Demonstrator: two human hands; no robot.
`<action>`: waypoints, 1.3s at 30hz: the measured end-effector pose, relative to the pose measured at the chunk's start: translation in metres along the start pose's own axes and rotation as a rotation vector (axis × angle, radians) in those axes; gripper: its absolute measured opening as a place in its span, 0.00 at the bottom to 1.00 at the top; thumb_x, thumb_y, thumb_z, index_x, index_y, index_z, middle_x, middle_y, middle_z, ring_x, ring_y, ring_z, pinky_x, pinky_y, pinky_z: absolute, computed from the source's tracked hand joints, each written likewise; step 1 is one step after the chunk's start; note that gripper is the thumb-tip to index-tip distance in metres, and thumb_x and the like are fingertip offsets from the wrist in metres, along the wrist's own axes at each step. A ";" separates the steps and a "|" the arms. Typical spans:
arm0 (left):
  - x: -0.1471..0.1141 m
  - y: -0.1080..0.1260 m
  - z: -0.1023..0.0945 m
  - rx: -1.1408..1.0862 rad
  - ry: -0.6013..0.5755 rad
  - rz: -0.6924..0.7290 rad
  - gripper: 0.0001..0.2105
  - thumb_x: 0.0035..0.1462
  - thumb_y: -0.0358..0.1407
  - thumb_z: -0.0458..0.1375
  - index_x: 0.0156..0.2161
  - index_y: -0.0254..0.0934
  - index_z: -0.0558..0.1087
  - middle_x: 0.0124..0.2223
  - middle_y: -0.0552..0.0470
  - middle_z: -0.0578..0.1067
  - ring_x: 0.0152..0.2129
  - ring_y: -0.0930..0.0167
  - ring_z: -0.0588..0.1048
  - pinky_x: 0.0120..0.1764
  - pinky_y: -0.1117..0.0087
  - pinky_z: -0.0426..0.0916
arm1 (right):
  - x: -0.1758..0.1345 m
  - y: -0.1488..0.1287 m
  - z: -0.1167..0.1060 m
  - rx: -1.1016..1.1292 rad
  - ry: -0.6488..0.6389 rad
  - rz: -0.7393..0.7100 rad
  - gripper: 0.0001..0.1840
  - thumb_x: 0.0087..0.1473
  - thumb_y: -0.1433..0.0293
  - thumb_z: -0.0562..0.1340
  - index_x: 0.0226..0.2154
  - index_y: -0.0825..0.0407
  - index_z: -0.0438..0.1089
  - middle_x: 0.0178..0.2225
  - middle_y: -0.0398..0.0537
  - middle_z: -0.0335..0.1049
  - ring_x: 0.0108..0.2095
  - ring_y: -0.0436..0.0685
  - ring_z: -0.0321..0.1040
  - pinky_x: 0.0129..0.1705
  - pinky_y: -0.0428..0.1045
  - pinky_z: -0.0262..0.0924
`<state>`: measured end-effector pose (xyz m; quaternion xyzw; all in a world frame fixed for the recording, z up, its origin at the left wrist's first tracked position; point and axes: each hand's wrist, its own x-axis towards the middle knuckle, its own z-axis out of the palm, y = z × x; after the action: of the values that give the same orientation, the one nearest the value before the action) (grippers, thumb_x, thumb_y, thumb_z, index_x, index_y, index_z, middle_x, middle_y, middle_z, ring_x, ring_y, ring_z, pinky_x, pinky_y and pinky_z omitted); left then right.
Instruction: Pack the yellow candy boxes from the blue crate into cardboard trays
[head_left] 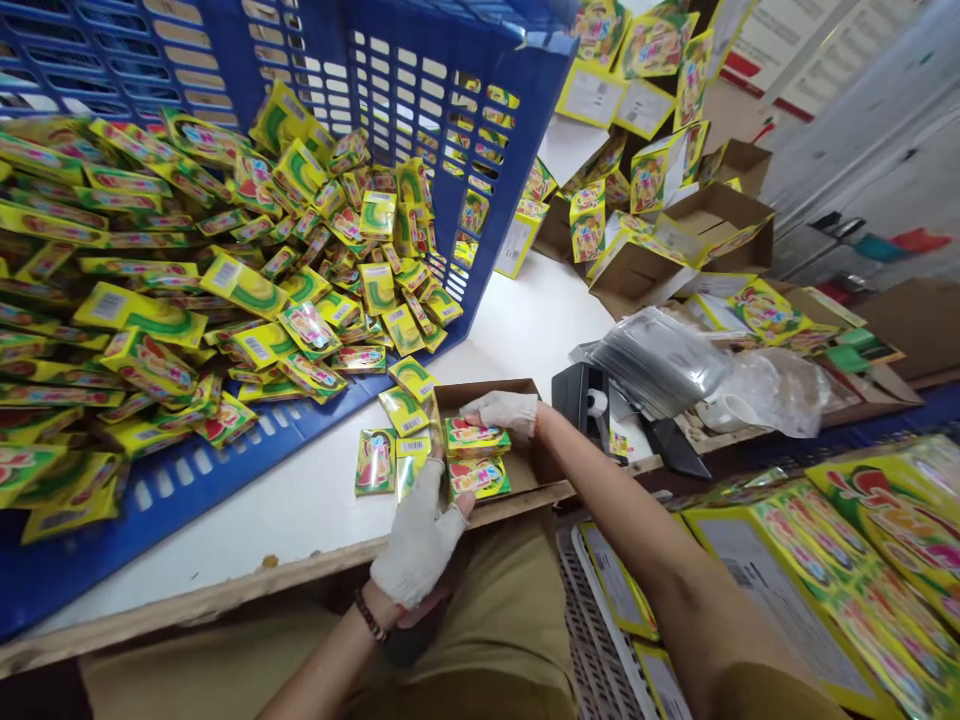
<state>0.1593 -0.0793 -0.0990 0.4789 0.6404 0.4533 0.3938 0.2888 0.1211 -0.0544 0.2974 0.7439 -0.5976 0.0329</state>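
Note:
My left hand, in a white fingerless glove, is at the left end of a shallow open brown box. Its thumb and fingers close around a small yellow-green printed carton in the box. My right hand, gloved the same way, reaches in from the right, its fingers curled over another small carton just behind the first. Part of the fingers on both hands is hidden. Several loose cartons lie on the white table left of the box.
A blue plastic crate heaped with small cartons lies tilted at the left. Behind on the right stand opened display boxes, stacked clear plastic sheets and a black dispenser. Packed display boxes fill the lower right.

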 end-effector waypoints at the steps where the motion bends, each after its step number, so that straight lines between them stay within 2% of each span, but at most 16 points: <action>1: 0.001 -0.002 0.001 0.015 0.004 0.001 0.34 0.55 0.49 0.56 0.64 0.38 0.58 0.65 0.40 0.62 0.64 0.59 0.58 0.64 0.53 0.53 | 0.006 0.001 0.005 -0.030 0.009 -0.025 0.22 0.46 0.52 0.62 0.22 0.55 0.63 0.22 0.38 0.58 0.27 0.49 0.55 0.31 0.46 0.52; 4: 0.001 -0.007 -0.002 0.027 0.010 0.003 0.34 0.55 0.48 0.57 0.64 0.37 0.58 0.65 0.40 0.63 0.64 0.59 0.58 0.64 0.53 0.54 | 0.019 0.002 0.013 -0.113 0.056 -0.067 0.21 0.48 0.53 0.60 0.21 0.54 0.62 0.22 0.38 0.55 0.27 0.48 0.53 0.30 0.46 0.50; 7: -0.001 -0.008 -0.005 0.023 -0.009 0.003 0.34 0.55 0.49 0.57 0.64 0.37 0.59 0.65 0.40 0.63 0.64 0.58 0.58 0.64 0.54 0.55 | 0.023 0.002 0.008 -0.249 0.120 -0.027 0.18 0.49 0.57 0.60 0.23 0.55 0.65 0.23 0.39 0.59 0.28 0.49 0.55 0.31 0.46 0.51; 9: -0.001 -0.007 -0.006 0.028 -0.020 -0.002 0.34 0.55 0.49 0.57 0.64 0.38 0.59 0.65 0.41 0.62 0.64 0.58 0.58 0.64 0.55 0.55 | 0.019 -0.001 0.002 -0.332 0.077 -0.006 0.17 0.50 0.57 0.59 0.24 0.55 0.67 0.24 0.40 0.61 0.29 0.51 0.58 0.31 0.46 0.52; 12: -0.001 -0.007 -0.007 0.039 -0.029 -0.005 0.34 0.55 0.49 0.57 0.64 0.38 0.59 0.65 0.41 0.62 0.64 0.59 0.58 0.64 0.55 0.55 | 0.006 -0.008 -0.002 -0.342 -0.088 0.005 0.17 0.48 0.57 0.62 0.31 0.55 0.69 0.30 0.42 0.67 0.33 0.53 0.63 0.33 0.45 0.56; 15: -0.002 -0.008 -0.008 0.051 -0.039 -0.005 0.35 0.55 0.48 0.57 0.65 0.37 0.58 0.65 0.41 0.62 0.64 0.59 0.59 0.64 0.55 0.55 | -0.007 -0.014 0.002 -0.384 -0.119 0.032 0.22 0.42 0.62 0.68 0.41 0.54 0.69 0.35 0.43 0.71 0.35 0.55 0.66 0.34 0.45 0.59; 18: -0.002 -0.010 -0.007 0.053 -0.035 -0.015 0.34 0.56 0.48 0.57 0.65 0.37 0.57 0.65 0.41 0.62 0.64 0.59 0.59 0.64 0.55 0.55 | -0.009 -0.012 0.005 -0.496 -0.021 -0.020 0.25 0.41 0.68 0.67 0.45 0.54 0.69 0.38 0.45 0.71 0.36 0.55 0.67 0.37 0.46 0.61; 22: -0.001 -0.012 -0.006 0.027 -0.024 -0.028 0.36 0.55 0.49 0.56 0.65 0.36 0.57 0.66 0.41 0.61 0.63 0.58 0.59 0.64 0.54 0.56 | -0.001 0.004 0.002 -0.502 0.092 -0.106 0.32 0.41 0.68 0.68 0.52 0.55 0.67 0.45 0.49 0.71 0.43 0.58 0.67 0.46 0.49 0.61; 26: -0.001 -0.011 -0.005 0.036 -0.021 -0.022 0.35 0.55 0.50 0.57 0.65 0.36 0.58 0.66 0.41 0.61 0.63 0.57 0.59 0.64 0.53 0.56 | 0.004 0.017 0.002 -0.481 0.056 -0.132 0.38 0.42 0.65 0.70 0.56 0.54 0.65 0.49 0.50 0.70 0.47 0.60 0.68 0.50 0.51 0.61; 31: -0.003 -0.011 -0.006 0.072 -0.014 0.021 0.34 0.58 0.48 0.55 0.65 0.36 0.56 0.66 0.41 0.61 0.63 0.60 0.60 0.64 0.54 0.56 | 0.002 0.011 0.008 -0.627 0.090 -0.123 0.42 0.41 0.69 0.70 0.59 0.55 0.62 0.55 0.56 0.67 0.53 0.65 0.66 0.55 0.54 0.59; 36: -0.003 -0.011 -0.006 0.094 -0.005 0.010 0.36 0.57 0.49 0.56 0.66 0.34 0.55 0.67 0.40 0.60 0.63 0.60 0.59 0.64 0.53 0.55 | 0.000 0.003 0.005 -0.509 -0.052 -0.077 0.40 0.47 0.66 0.67 0.62 0.52 0.59 0.59 0.53 0.65 0.55 0.63 0.65 0.55 0.52 0.61; 39: -0.002 -0.010 -0.007 0.104 -0.016 -0.001 0.36 0.57 0.50 0.55 0.66 0.34 0.55 0.67 0.40 0.60 0.63 0.60 0.59 0.64 0.54 0.55 | 0.002 0.003 0.001 -0.578 -0.020 -0.124 0.44 0.43 0.71 0.68 0.63 0.51 0.58 0.61 0.53 0.63 0.57 0.65 0.63 0.57 0.52 0.59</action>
<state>0.1507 -0.0835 -0.1062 0.5020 0.6601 0.4154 0.3738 0.2879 0.1212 -0.0580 0.2239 0.8996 -0.3646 0.0871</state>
